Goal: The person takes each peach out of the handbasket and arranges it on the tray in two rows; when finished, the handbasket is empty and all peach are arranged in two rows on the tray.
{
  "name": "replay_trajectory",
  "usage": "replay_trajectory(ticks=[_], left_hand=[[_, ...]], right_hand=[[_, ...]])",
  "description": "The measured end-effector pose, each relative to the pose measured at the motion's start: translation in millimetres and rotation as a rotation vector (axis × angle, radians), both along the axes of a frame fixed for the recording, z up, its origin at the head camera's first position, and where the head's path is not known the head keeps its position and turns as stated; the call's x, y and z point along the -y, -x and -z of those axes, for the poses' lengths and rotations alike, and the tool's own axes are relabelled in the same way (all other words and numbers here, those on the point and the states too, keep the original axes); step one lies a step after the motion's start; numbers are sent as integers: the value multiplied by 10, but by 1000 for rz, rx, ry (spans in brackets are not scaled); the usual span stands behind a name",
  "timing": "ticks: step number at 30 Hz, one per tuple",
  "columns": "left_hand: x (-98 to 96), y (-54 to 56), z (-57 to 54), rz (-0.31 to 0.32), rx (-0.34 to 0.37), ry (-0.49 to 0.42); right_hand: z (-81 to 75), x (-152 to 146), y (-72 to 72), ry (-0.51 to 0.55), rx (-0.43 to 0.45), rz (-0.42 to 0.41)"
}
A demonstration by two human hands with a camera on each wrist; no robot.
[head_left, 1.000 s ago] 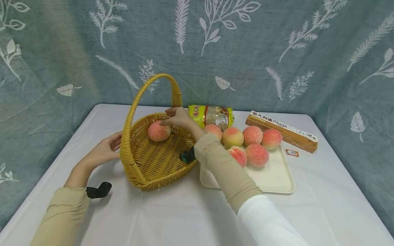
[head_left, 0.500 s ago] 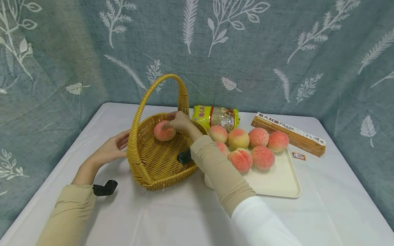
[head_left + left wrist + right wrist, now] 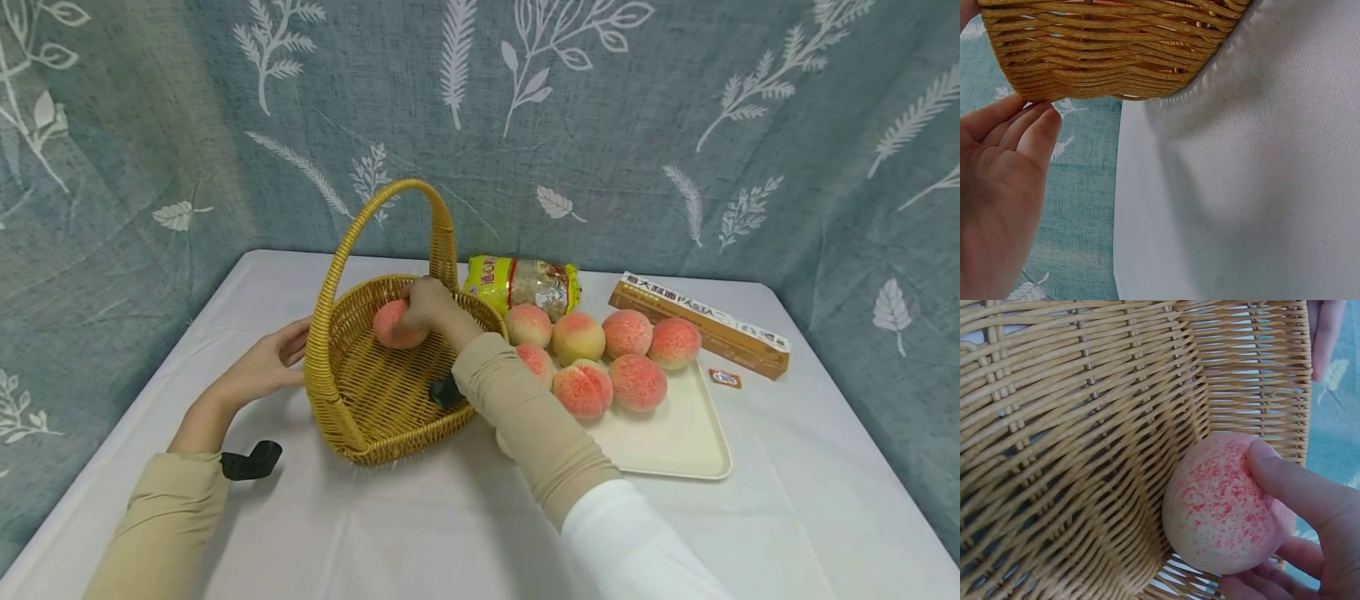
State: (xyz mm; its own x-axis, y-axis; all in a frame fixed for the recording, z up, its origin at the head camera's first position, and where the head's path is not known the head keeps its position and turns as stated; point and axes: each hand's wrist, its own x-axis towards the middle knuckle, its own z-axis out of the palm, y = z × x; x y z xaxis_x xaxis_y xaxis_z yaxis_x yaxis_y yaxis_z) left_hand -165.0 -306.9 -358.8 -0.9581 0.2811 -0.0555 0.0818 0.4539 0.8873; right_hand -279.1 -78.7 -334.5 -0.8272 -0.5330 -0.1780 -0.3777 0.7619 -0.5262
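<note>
A pink-red peach (image 3: 397, 325) lies inside the far part of the woven handled basket (image 3: 375, 400). My right hand (image 3: 435, 308) reaches over the rim and grips it. The right wrist view shows the thumb on top of the peach (image 3: 1225, 503) and fingers beneath, close to the woven wall (image 3: 1254, 375). At the basket's left side my left hand (image 3: 262, 362) touches the outside near the handle. In the left wrist view the fingers of that hand (image 3: 1004, 169) are extended, fingertips right at the edge of the weave (image 3: 1104, 56).
Several peaches (image 3: 637, 383) sit on a cream tray (image 3: 675, 446) right of the basket. Behind stand a yellow pasta bag (image 3: 525, 283) and a long brown pasta box (image 3: 701, 325). A small orange packet (image 3: 725, 378) lies beside the tray. The basket's tall handle (image 3: 341, 250) arches up.
My right hand has tilted downward over the peach, and the peach sits slightly lower in the basket. The left hand stays at the basket's side. The head view has shifted a little.
</note>
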Motion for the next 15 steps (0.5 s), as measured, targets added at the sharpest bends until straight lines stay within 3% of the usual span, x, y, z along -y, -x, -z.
replay_trajectory(ticks=[9, 15], left_hand=[[-3, -14, 11, -1, -1, 4], [-5, -4, 5, -5, -5, 4]], right_hand=[[30, -54, 0, -7, 39, -47], [-11, -135, 3, -36, 14, -111]])
